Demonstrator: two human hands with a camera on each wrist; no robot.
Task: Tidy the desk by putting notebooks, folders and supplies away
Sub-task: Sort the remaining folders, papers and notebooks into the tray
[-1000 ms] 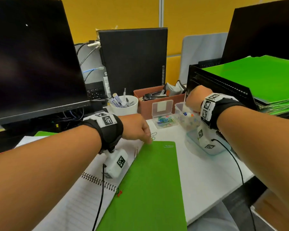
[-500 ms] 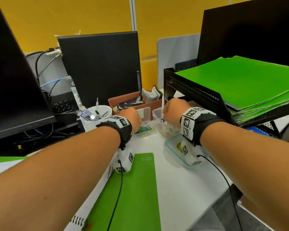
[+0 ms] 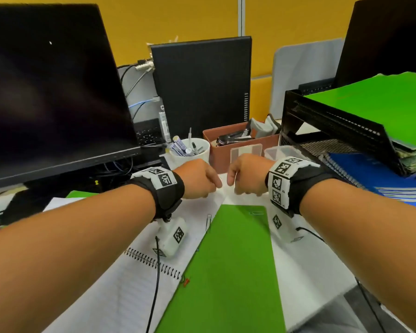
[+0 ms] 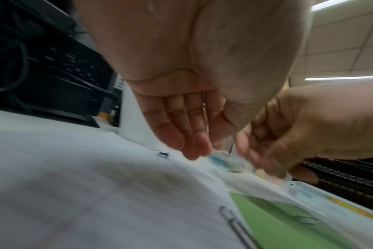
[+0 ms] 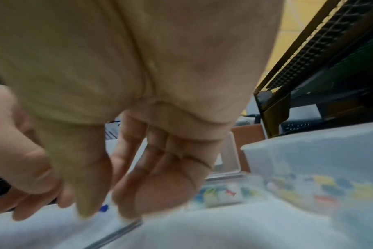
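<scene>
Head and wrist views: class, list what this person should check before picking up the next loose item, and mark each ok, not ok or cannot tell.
1. Left hand free: ok, fingers loose, nothing in them.
2. Right hand free: cannot tell, its fingertips are blurred.
3. Blue pushpin reachable: ok, it lies on white paper by the fingertips.
4. Clip box open: ok, lid stands up.
5. Loose clips cleared: not ok, a paper clip lies on the notebook and a second clip on the green folder.

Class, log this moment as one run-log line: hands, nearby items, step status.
left hand: empty, fingers down | right hand: empty, fingers down | blue pushpin loose on notebook | green folder: not stowed
</scene>
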